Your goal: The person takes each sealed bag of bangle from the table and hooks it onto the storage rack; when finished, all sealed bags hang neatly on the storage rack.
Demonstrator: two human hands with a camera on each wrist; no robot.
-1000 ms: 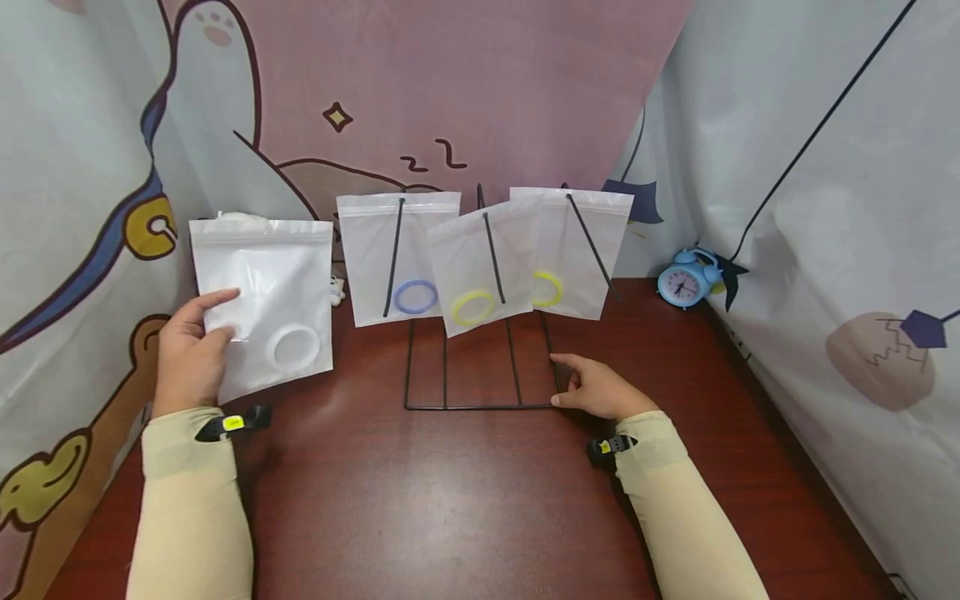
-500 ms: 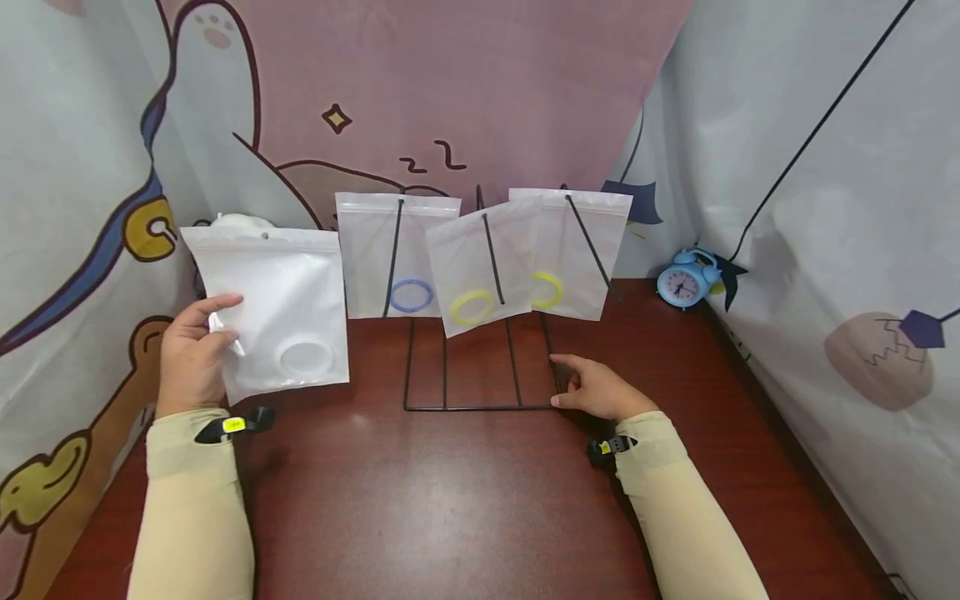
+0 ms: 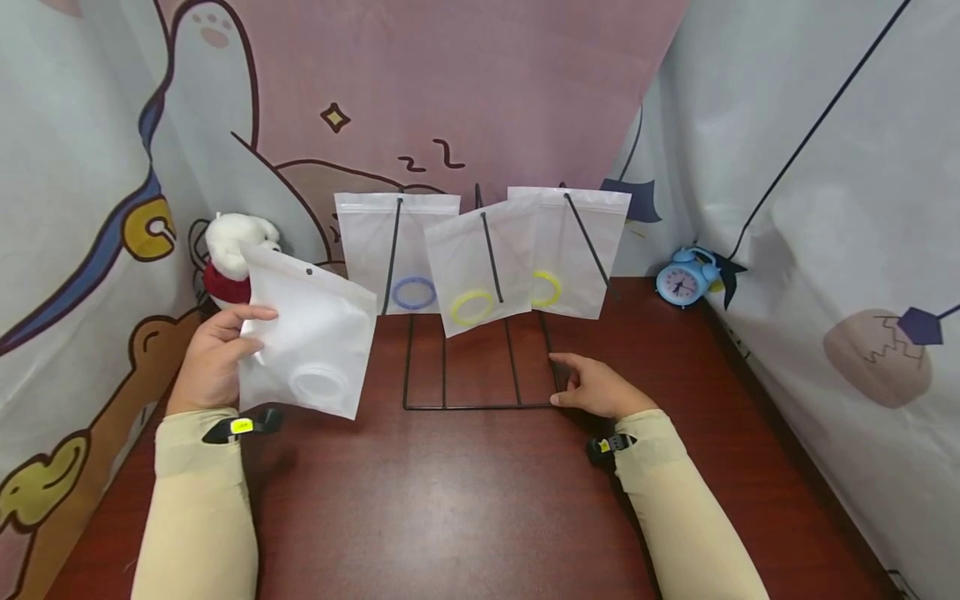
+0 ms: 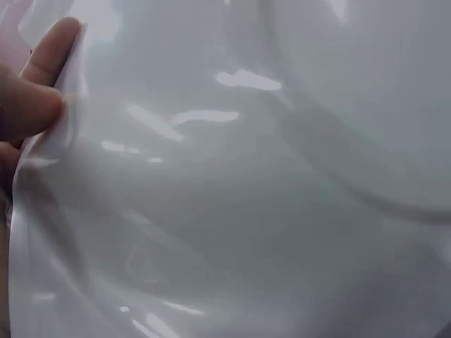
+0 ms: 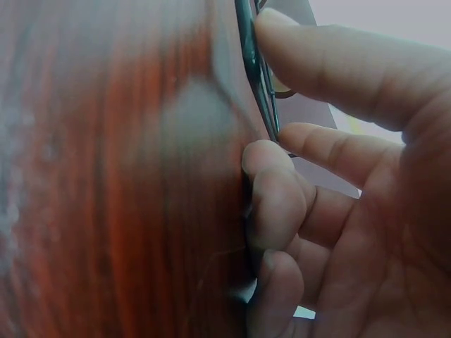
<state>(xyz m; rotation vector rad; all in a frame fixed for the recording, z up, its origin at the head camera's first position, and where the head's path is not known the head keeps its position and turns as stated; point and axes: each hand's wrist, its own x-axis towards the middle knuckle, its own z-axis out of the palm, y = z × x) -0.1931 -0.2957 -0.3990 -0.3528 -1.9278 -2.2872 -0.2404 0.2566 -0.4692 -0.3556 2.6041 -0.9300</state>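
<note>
My left hand (image 3: 213, 362) pinches the left edge of a white zip bag (image 3: 300, 321) between thumb and fingers. The bag hangs tilted above the table, with a small hole near its top edge and a pale ring (image 3: 320, 383) low inside. In the left wrist view its glossy plastic (image 4: 211, 197) fills most of the picture. My right hand (image 3: 603, 387) holds the front right corner of a black wire rack (image 3: 480, 407) by thumb and forefinger. On the rack's prongs hang a bag with a blue ring (image 3: 367, 250) and two bags with yellow rings, the middle bag (image 3: 468, 258) and the right bag (image 3: 592, 233).
A white plush toy (image 3: 236, 242) in red stands behind the held bag, partly hidden by it. A blue alarm clock (image 3: 686, 277) stands at the back right of the brown table (image 3: 442, 500). Printed curtains (image 3: 465, 75) enclose the back and sides.
My left hand has moved right with the bag, which has turned and tilted, its top edge sloping down to the right. The plush toy now shows more. The right hand has stayed at the rack.
</note>
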